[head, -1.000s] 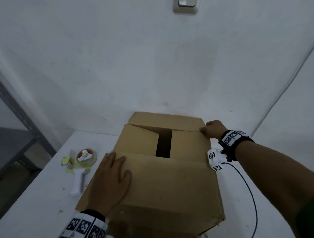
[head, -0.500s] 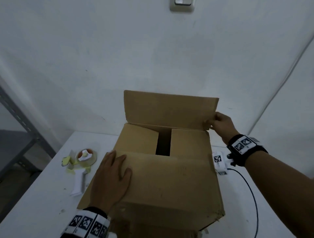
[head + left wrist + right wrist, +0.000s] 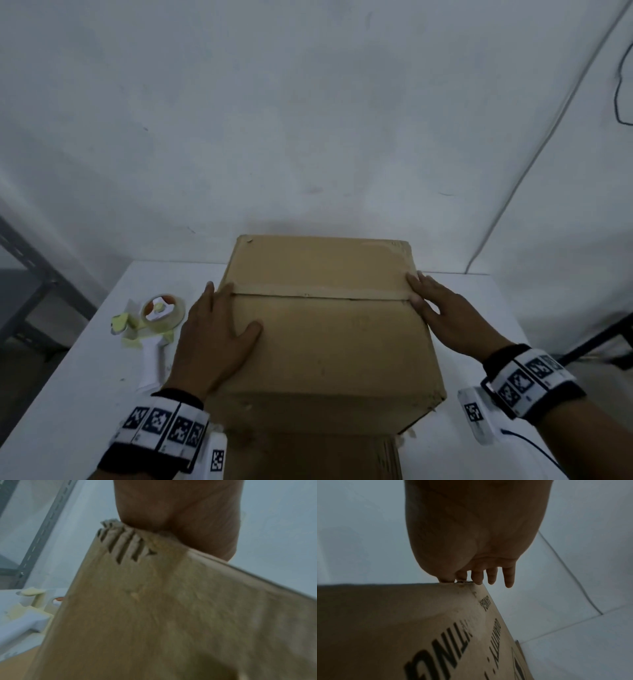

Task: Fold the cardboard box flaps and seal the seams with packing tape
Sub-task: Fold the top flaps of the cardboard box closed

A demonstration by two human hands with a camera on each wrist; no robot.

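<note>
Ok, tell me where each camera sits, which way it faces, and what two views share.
Head: worn on the head, looking forward and down at the cardboard box, tape dispenser, left hand and right hand.
Left wrist: under the left hand, looking along it at the box's left side.
Right wrist: under the right hand, its fingers at the box's right edge.
Shared: the box.
</note>
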